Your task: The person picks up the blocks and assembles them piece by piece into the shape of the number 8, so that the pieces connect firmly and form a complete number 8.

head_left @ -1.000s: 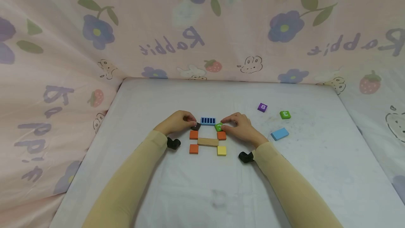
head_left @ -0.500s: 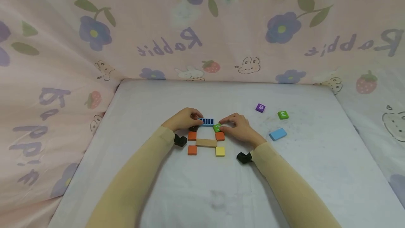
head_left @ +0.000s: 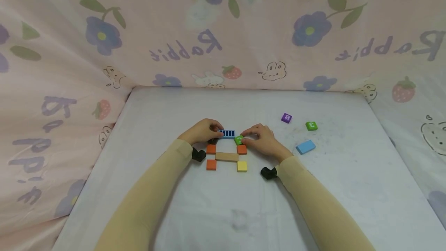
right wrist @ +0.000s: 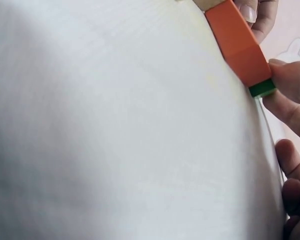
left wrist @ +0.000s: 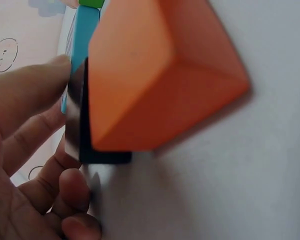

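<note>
In the head view my left hand [head_left: 201, 131] pinches the left end of a blue block with dark stripes [head_left: 228, 134]. A black block [head_left: 213, 141] lies just below that hand, partly hidden by it. My right hand [head_left: 263, 141] holds a green block [head_left: 238, 140] between thumb and fingers, at the striped block's lower right corner. Below these sit an orange block [head_left: 211, 149] on the left and another orange block [head_left: 242, 150] on the right. In the left wrist view the thumb [left wrist: 45, 85] reaches the blue block [left wrist: 85, 32] beyond the black one.
A wooden plank [head_left: 227, 157] lies between the columns, with an orange block [head_left: 211, 165] and a yellow block [head_left: 242, 166] nearer me. To the right are a purple block [head_left: 287, 118], a green block [head_left: 311, 126] and a light blue block [head_left: 306, 147]. Printed cloth walls border the table.
My left hand has left the black block and moved right, onto the striped block's left end. My right hand stays at the green block. The view has shifted slightly.
</note>
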Demonstrator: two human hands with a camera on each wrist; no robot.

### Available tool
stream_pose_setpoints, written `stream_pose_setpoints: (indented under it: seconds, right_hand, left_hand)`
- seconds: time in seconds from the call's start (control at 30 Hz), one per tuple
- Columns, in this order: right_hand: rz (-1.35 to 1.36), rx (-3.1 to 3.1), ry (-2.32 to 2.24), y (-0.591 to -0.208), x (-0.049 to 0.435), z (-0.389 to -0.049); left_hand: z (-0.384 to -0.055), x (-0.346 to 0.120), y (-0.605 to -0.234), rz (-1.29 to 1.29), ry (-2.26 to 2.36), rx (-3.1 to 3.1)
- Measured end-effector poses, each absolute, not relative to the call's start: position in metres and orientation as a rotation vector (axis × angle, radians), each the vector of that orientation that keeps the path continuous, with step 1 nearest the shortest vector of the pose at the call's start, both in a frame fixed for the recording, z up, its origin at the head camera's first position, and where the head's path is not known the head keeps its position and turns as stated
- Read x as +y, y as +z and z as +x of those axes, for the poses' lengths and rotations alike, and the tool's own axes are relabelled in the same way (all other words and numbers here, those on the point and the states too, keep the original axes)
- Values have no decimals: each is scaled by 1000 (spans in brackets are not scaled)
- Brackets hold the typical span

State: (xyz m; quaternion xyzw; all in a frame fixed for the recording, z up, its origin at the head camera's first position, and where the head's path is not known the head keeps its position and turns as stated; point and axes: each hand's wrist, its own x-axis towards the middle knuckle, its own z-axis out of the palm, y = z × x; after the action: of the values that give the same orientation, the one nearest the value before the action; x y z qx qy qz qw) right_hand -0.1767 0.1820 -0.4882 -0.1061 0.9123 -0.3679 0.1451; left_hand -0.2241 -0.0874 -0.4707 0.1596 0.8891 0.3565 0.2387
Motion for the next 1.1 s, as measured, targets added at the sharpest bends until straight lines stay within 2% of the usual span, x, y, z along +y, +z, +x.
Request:
stream_pose_setpoints:
  seconds: [0.3,0.7,0.93,1.1]
  right_hand:
    - [-310,2602,-1080,-491,185,-178]
    - [-293,2549,-1143,-489,191,-177]
    - [-169,2560,-1220,-466,211,-158]
    - [-163,2710,-1188,-455,250,-147]
  left_hand:
    - [-206,-115,-468,427,1054,2499]
    - [-151,-154,-475,450,1204,2395]
    - [-133,-155,-476,565,1117,2350]
    - [-128,-151,-474,596,1063,2361]
